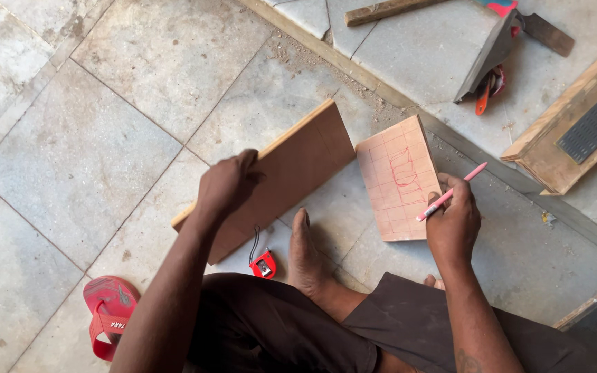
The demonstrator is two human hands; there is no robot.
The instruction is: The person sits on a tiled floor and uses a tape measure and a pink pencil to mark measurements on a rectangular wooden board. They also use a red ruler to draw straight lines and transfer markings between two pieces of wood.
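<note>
On the tiled floor (91,159) before my bare foot (303,252), my left hand (226,186) curls its fingers over the brown board (298,166), tilting it on edge. My right hand (454,224) pinches a pink pencil (450,193) beside the small gridded board (395,179); its grid and 1 red sketch look drawn, nothing appears cut

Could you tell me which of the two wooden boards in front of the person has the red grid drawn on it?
The smaller, paler board, lying flat beside the right hand holding the pink pencil. The larger brown board, gripped by the left hand, is unmarked.
</note>
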